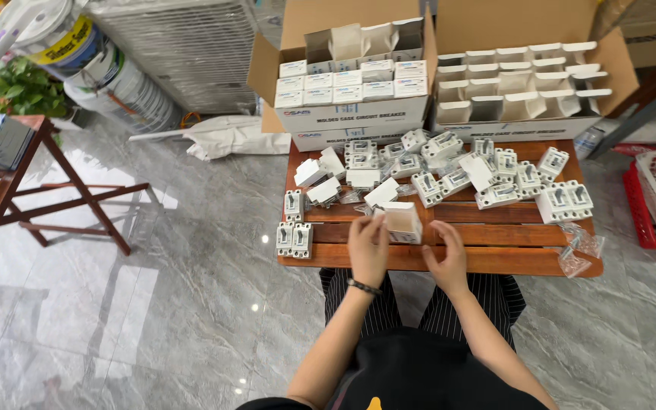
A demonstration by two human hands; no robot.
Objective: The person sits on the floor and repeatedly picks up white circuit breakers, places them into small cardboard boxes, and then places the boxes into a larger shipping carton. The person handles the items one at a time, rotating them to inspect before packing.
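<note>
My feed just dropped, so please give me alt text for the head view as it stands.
A seated person's left hand touches a small open white box on a wooden slat table, with the right hand just beside it. Many white breakers lie scattered behind, and two large cartons of small boxes stand at the far edge.

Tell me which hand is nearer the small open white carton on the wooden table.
Left. The left hand touches the open white carton at its left side; the right hand sits just below and to its right, apart.
</note>
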